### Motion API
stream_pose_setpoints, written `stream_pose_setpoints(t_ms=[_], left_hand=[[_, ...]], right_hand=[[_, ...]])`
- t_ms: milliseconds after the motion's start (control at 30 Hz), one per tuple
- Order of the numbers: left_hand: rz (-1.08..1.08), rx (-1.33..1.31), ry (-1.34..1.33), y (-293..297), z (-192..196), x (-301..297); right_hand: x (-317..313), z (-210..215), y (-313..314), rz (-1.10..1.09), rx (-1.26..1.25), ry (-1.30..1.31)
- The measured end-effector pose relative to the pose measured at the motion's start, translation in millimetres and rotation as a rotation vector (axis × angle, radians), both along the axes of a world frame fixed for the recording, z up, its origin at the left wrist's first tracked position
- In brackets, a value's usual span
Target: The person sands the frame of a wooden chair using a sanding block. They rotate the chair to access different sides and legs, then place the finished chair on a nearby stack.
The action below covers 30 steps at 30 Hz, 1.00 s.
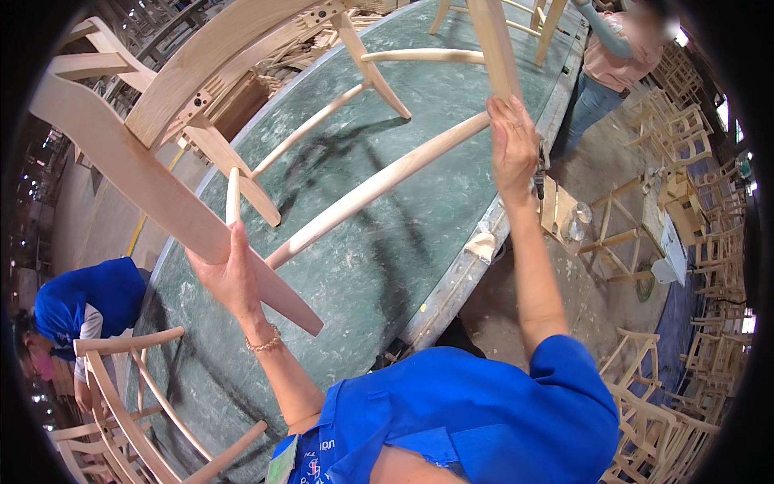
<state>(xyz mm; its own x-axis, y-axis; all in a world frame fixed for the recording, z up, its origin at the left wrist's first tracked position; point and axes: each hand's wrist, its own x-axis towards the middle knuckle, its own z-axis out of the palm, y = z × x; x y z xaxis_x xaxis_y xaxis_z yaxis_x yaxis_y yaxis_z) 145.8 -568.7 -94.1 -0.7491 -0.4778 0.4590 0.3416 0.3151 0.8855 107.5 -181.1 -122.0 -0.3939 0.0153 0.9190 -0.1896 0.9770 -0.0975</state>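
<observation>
An unfinished pale wooden chair frame is held tilted above a green worktable. My left hand grips the chair's wide curved back rail at the lower left. My right hand is closed around an upright leg where a long round stretcher meets it. A gold bracelet sits on my left wrist. My blue shirt fills the bottom of the view.
Another bare chair frame stands at the lower left beside a person in blue. A person in a pink top stands at the table's far right. Several stacked chair frames crowd the right side. A small wooden stool holds a clear container.
</observation>
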Motion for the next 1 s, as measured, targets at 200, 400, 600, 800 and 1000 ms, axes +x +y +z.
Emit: stream_pose_setpoints(t_ms=[200,400,600,800,1000], left_hand=[[0.035,0.000,-0.009,-15,-5,2],[0.014,0.012,-0.037,-4,2,3],[0.044,0.015,-0.012,-7,1,8],[0.024,0.037,-0.085,-13,-3,5],[0.035,0.036,-0.073,-11,-2,2]], right_hand=[[6,-15,-70,0.157,-0.042,-0.082],[-23,-5,-28,0.007,-0.120,0.051],[-1,-13,-40,0.215,0.085,-0.058],[-7,-7,-51,0.093,-0.119,-0.014],[-13,2,-23,0.185,-0.191,-0.028]])
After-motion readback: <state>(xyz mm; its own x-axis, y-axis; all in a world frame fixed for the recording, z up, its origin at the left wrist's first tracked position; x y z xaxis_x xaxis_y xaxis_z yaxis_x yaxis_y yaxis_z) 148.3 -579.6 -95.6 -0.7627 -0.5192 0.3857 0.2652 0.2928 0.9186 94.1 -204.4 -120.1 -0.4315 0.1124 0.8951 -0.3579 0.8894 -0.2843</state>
